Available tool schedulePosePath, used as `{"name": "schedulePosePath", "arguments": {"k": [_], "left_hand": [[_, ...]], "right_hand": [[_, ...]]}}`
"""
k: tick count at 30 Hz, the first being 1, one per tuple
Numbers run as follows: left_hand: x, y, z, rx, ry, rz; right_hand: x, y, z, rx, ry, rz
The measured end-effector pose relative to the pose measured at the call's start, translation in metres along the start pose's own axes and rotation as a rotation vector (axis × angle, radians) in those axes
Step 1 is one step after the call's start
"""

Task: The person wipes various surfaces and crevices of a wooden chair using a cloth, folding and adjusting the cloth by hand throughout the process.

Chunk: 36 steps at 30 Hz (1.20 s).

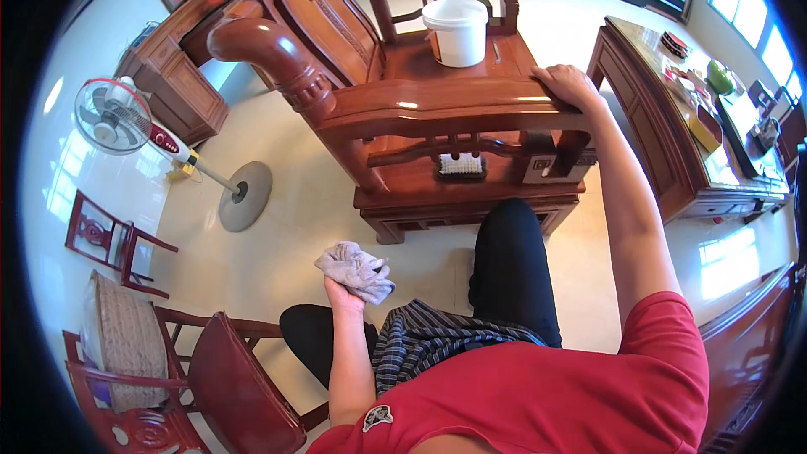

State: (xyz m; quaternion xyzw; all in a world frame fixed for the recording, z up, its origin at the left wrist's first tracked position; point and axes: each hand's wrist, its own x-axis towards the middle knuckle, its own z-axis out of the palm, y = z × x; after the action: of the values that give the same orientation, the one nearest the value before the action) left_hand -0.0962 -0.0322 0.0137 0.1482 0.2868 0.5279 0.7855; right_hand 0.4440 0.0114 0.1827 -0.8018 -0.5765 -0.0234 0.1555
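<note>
My left hand (pixel 343 296) is closed round a crumpled greyish-white cloth (pixel 357 271), held low over the floor in front of me. My right arm reaches forward, and my right hand (pixel 570 87) lies on the right end of the near armrest (pixel 437 103) of a carved, reddish-brown wooden armchair (pixel 315 4), fingers stretched over the top. Under that armrest, on the seat, a scrub brush (pixel 461 166) rests with its white bristles up. Beside it stands a small box (pixel 546 170), partly hidden by the armrest's supports. A white plastic bucket (pixel 458 34) sits farther back on the seat.
A standing fan (pixel 113 118) on a round base (pixel 245 196) is at the left. A low table (pixel 656 109) loaded with small items stands at right. Red chairs (pixel 235 387) are close at lower left, and a wooden desk (pixel 181 76) is behind the fan.
</note>
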Motion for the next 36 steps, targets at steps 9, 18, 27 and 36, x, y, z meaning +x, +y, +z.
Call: {"name": "schedulePosePath", "arguments": {"k": [9,18,27,36], "left_hand": [[-0.001,-0.004,-0.004,-0.037,0.081,0.026],[0.005,-0.006,-0.016,-0.083,-0.011,0.123],[-0.012,-0.007,0.017,-0.142,-0.184,0.126],[-0.042,-0.047,0.073,0.791,-0.15,0.101]], "right_hand": [[-0.01,0.0,-0.012,-0.032,0.015,0.002],[-0.034,-0.017,-0.013,0.183,0.567,-0.184],[-0.184,-0.202,0.086,1.091,-0.176,-0.469],[-0.258,-0.252,0.168,1.615,-0.741,-0.283]]}}
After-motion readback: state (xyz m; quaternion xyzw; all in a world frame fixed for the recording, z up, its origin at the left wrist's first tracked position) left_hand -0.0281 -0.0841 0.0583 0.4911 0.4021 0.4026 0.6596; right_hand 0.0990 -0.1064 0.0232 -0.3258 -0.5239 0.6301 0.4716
